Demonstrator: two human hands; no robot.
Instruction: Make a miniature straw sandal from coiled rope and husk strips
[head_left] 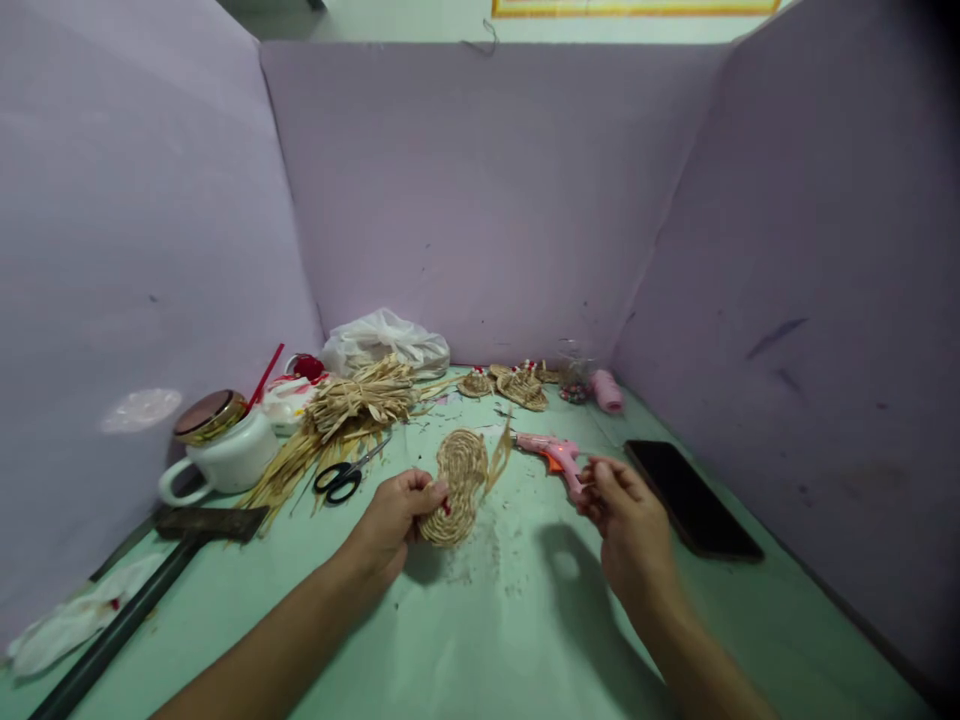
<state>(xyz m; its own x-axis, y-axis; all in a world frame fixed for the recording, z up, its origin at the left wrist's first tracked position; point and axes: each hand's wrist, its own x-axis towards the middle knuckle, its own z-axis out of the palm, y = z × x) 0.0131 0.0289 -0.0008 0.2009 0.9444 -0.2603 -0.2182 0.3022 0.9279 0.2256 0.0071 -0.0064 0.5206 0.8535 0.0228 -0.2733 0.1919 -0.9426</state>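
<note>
Over green tabletop [465, 650]: left hand [396, 512] pinches woven piece [461, 465]
Glue gun [550, 449]: right hand [628, 510] at handle, fingers narrow, hold unclear

A braided straw piece [460, 465] in the left hand [392, 520], the right hand [630, 515] by a pink glue gun [553, 450].

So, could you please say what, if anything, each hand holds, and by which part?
The left hand pinches the woven straw piece by its lower-left edge. Whether the right hand, beside the glue gun, holds anything is unclear.
</note>
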